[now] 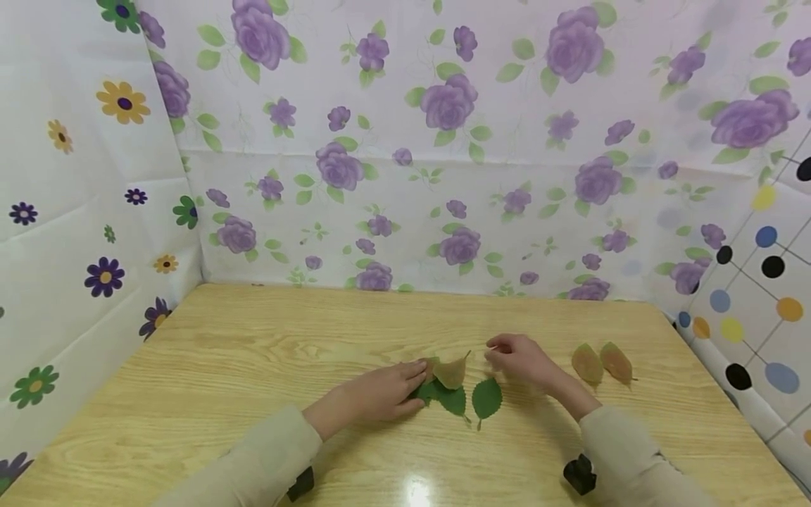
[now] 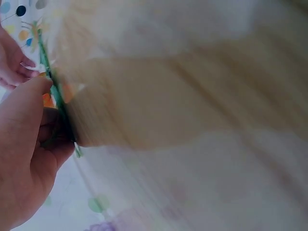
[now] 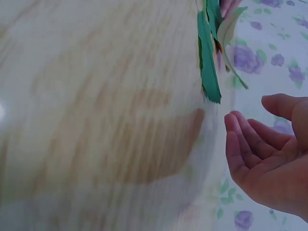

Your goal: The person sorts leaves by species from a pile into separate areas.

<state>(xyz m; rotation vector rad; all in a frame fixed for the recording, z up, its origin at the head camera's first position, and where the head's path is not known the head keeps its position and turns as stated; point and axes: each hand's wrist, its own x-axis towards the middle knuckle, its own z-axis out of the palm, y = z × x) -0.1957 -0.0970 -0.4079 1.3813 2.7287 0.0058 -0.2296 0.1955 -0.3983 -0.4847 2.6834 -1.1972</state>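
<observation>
The lone green leaf [image 1: 487, 399], its long axis running toward the person, lies nearest the right hand [image 1: 524, 362], which hovers just beyond and right of it, loosely cupped, thumb apart, holding nothing. Left of this leaf, the left hand [image 1: 385, 393] rests nearly straight fingers on the leaf cluster [image 1: 448, 379]; well right lie two brownish leaves [image 1: 587, 365], and no container shows.
</observation>
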